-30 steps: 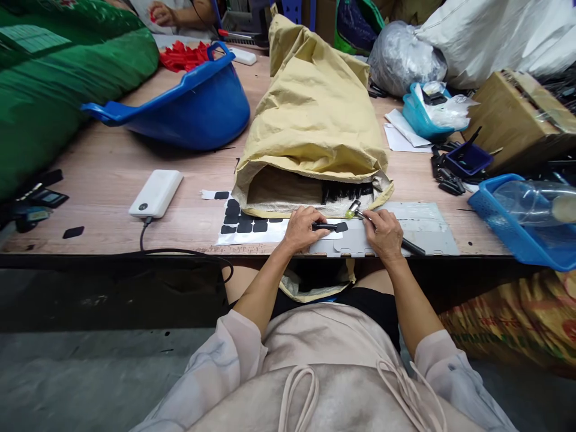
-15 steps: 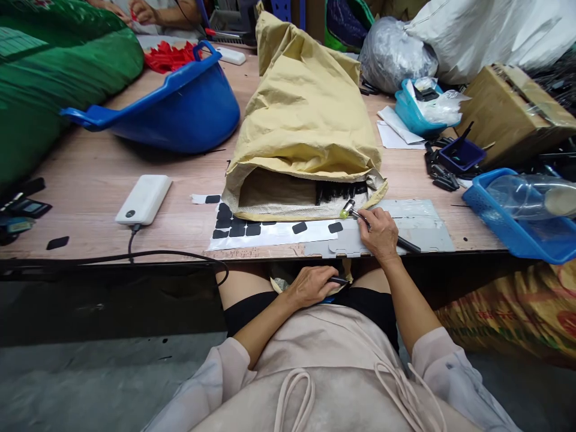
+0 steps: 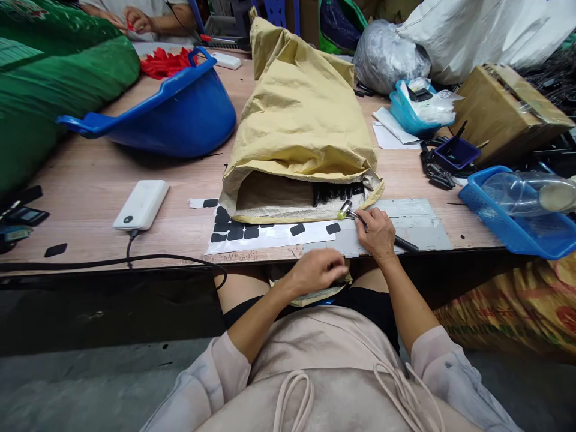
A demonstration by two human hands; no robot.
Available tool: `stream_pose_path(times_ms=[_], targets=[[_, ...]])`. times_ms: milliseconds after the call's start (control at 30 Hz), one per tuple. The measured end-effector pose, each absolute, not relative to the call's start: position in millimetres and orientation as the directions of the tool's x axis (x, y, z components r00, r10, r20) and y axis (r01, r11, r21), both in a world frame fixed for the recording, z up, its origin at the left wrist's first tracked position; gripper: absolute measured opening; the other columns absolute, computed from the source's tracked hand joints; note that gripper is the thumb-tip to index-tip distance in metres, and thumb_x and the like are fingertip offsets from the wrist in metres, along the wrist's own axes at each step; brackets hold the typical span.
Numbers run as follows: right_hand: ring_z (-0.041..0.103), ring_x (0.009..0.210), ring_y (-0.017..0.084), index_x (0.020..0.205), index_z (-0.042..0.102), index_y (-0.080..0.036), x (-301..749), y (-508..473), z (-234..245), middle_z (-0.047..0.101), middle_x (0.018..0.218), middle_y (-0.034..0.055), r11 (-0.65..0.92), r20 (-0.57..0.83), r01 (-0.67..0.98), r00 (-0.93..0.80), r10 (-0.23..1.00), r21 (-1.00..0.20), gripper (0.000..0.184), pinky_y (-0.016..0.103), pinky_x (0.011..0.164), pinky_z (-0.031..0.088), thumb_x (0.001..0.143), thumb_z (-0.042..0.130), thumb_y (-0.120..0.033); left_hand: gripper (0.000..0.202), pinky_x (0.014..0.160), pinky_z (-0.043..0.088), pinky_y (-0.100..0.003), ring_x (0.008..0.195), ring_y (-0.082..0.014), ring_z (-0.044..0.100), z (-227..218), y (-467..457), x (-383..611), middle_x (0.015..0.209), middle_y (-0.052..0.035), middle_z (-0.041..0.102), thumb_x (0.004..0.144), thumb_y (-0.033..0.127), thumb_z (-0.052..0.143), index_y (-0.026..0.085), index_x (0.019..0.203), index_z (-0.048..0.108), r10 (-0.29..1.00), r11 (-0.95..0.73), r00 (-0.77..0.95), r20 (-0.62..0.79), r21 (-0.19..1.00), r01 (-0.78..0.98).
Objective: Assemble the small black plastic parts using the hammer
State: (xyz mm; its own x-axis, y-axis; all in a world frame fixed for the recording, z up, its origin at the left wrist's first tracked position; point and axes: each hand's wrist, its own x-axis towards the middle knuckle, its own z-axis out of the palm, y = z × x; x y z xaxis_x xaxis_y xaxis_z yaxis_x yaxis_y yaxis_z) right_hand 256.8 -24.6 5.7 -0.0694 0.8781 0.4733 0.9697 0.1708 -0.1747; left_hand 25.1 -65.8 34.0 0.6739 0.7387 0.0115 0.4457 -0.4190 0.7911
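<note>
My right hand point(image 3: 377, 231) is closed round the handle of a small hammer point(image 3: 345, 209) with a metal head and a yellow-green face. The hammer rests over a grey board point(image 3: 416, 219) at the table's front edge. Above my lap hovers my left hand point(image 3: 317, 270), its fingers curled and smeared by motion; whether anything is in them is hidden. Under it, the edge of a yellowish bag point(image 3: 317, 296) shows on my lap. Beyond both hands lies a large yellow sack point(image 3: 306, 114), its mouth towards me, with black pieces point(image 3: 337, 193) inside. Black rounded stickers point(image 3: 236, 234) sit on a white strip point(image 3: 270, 241).
On the left stand a blue tub point(image 3: 180, 114), a white power bank point(image 3: 141, 204) with a cable, and a green sack point(image 3: 67, 90). A blue basket point(image 3: 508, 222), a purple tray point(image 3: 456, 153) and a cardboard box point(image 3: 508, 114) are on the right. A co-worker's hands point(image 3: 137, 19) are at the back.
My left hand has risen from my lap towards the table edge, and the black piece it held no longer shows. My right hand stays on the hammer.
</note>
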Motion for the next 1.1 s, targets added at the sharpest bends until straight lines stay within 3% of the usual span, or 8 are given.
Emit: stream_pose_path(times_ms=[100, 200, 367, 467, 600, 700, 833, 1100], targets=[[0.053, 0.090, 0.024, 0.116, 0.076, -0.025, 256.4, -24.3, 6.2, 0.066, 0.096, 0.0078, 0.161, 0.457, 0.967, -0.055, 0.888, -0.196, 0.027, 0.036, 0.082, 0.042, 0.098, 0.057, -0.030, 0.010, 0.076, 0.052, -0.031, 0.080, -0.0187, 0.066, 50.1, -13.4, 31.8, 0.089, -0.0049, 0.073, 0.092, 0.025, 0.059, 0.021, 0.087, 0.067, 0.945, -0.320, 0.246, 0.216, 0.769, 0.553], [0.053, 0.091, 0.025, 0.115, 0.077, -0.025, 256.2, -23.7, 5.8, 0.065, 0.097, 0.0083, 0.160, 0.442, 0.961, -0.046, 0.896, -0.225, 0.027, 0.036, 0.082, 0.042, 0.098, 0.056, -0.030, 0.007, 0.081, 0.053, -0.034, 0.087, -0.0224, 0.068, 45.7, 39.7, 36.6, 0.091, -0.0064, 0.073, 0.083, 0.022, 0.064, 0.021, 0.089, 0.067, 0.977, -0.128, -0.041, 0.210, 0.725, 0.677], [0.054, 0.092, 0.024, 0.115, 0.077, -0.025, 256.5, -23.3, 4.4, 0.066, 0.097, 0.0081, 0.169, 0.460, 0.959, -0.047, 0.887, -0.226, 0.027, 0.036, 0.083, 0.043, 0.098, 0.056, -0.030, 0.016, 0.084, 0.053, -0.044, 0.098, -0.0357, 0.071, 34.9, 78.0, 44.3, 0.085, -0.0121, 0.074, 0.074, 0.030, 0.076, 0.021, 0.084, 0.068, 0.987, 0.139, -0.158, -0.034, 0.674, 0.726], [0.054, 0.091, 0.024, 0.115, 0.077, -0.025, 256.5, -23.7, 4.5, 0.067, 0.097, 0.0076, 0.169, 0.470, 0.962, -0.051, 0.881, -0.213, 0.027, 0.035, 0.082, 0.043, 0.098, 0.056, -0.030, 0.014, 0.080, 0.053, -0.042, 0.092, -0.0336, 0.071, 38.8, 74.3, 42.0, 0.080, -0.0102, 0.072, 0.074, 0.032, 0.076, 0.021, 0.079, 0.068, 0.982, 0.167, -0.180, -0.052, 0.680, 0.714], [0.054, 0.092, 0.025, 0.116, 0.077, -0.025, 256.1, -24.2, 5.6, 0.066, 0.097, 0.0081, 0.167, 0.454, 0.961, -0.050, 0.890, -0.222, 0.028, 0.036, 0.083, 0.043, 0.098, 0.056, -0.030, 0.016, 0.086, 0.054, -0.036, 0.090, -0.0237, 0.067, 47.4, 51.1, 25.9, 0.095, -0.0069, 0.073, 0.081, 0.026, 0.068, 0.020, 0.095, 0.072, 0.964, -0.056, -0.152, 0.217, 0.728, 0.683], [0.053, 0.092, 0.025, 0.116, 0.077, -0.025, 256.1, -24.2, 6.1, 0.065, 0.097, 0.0083, 0.162, 0.441, 0.958, -0.044, 0.897, -0.234, 0.028, 0.036, 0.083, 0.043, 0.097, 0.056, -0.029, 0.019, 0.084, 0.053, -0.032, 0.087, -0.0195, 0.064, 45.8, 27.9, 10.5, 0.098, -0.0047, 0.071, 0.083, 0.023, 0.066, 0.020, 0.101, 0.073, 0.937, -0.302, 0.055, 0.346, 0.718, 0.627], [0.052, 0.091, 0.025, 0.116, 0.077, -0.025, 256.5, -24.2, 6.4, 0.065, 0.096, 0.0083, 0.162, 0.444, 0.957, -0.039, 0.895, -0.242, 0.028, 0.036, 0.083, 0.043, 0.097, 0.056, -0.030, 0.018, 0.083, 0.052, -0.033, 0.088, -0.0205, 0.063, 30.4, 9.0, -1.9, 0.090, -0.0028, 0.070, 0.080, 0.021, 0.071, 0.022, 0.097, 0.075, 0.895, -0.427, 0.374, 0.244, 0.713, 0.556], [0.054, 0.090, 0.024, 0.119, 0.076, -0.025, 261.9, -21.4, 4.8, 0.066, 0.096, 0.0083, 0.173, 0.428, 0.962, -0.068, 0.901, -0.210, 0.029, 0.035, 0.081, 0.043, 0.100, 0.056, -0.030, 0.020, 0.095, 0.050, -0.039, 0.101, -0.0252, 0.062, 12.0, 12.0, -3.5, 0.097, -0.0043, 0.071, 0.083, 0.030, 0.077, 0.023, 0.103, 0.078, 0.885, -0.421, 0.430, 0.178, 0.701, 0.576]])
